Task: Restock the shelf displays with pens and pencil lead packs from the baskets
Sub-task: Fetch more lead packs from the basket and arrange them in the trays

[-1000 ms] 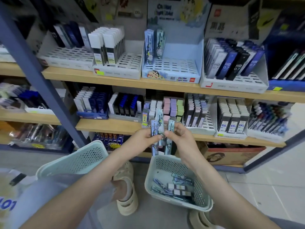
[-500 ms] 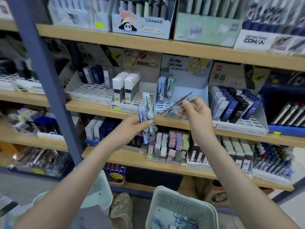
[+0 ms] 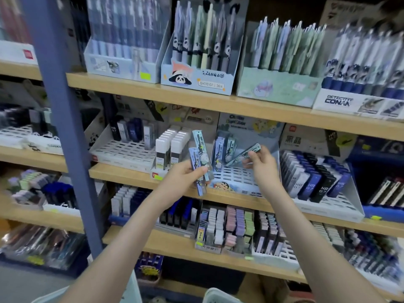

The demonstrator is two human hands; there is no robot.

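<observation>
The left hand [image 3: 185, 176] is curled round a fan of lead packs [image 3: 199, 157]. I count three, though blur may hide another. They are held upright in front of the middle shelf [image 3: 131, 172].

The right hand [image 3: 261, 165] pinches a single pack [image 3: 244, 153] between thumb and fingertips. It is tilted, with its lower end down over the slotted cartoon display tray [image 3: 237, 179].

Two packs [image 3: 224, 147] stand at the back left of that tray, and the rest of its slots look bare. One basket [image 3: 220, 298] shows only as a white rim at the bottom.

A second ago both hands were together low over that basket, working on one bundle. Now they are apart and up at the shelf, and one pack has been split off into the right hand.
</observation>
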